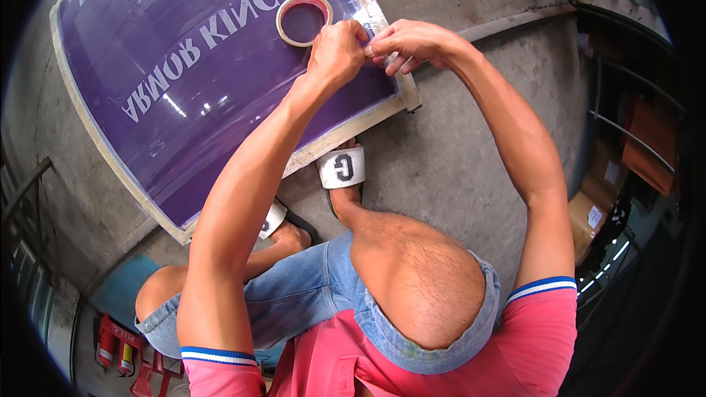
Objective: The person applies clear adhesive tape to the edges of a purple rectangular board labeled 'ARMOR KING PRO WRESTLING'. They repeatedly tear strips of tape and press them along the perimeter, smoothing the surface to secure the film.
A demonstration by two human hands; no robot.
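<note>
Head view: both hands meet at the upper centre of the frame, over the right edge of a purple panel [220, 81] lying on the floor. Left hand [337, 48] and right hand [408, 40] have fingers pinched together on a tape strip [370, 43]. A tape roll [304, 20] lies on the panel, just left of them.

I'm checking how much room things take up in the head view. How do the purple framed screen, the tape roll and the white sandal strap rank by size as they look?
1. Purple framed screen, by far the largest.
2. Tape roll and white sandal strap: these look about alike, and the strap lies nearer the camera, so I won't rank them.
</note>
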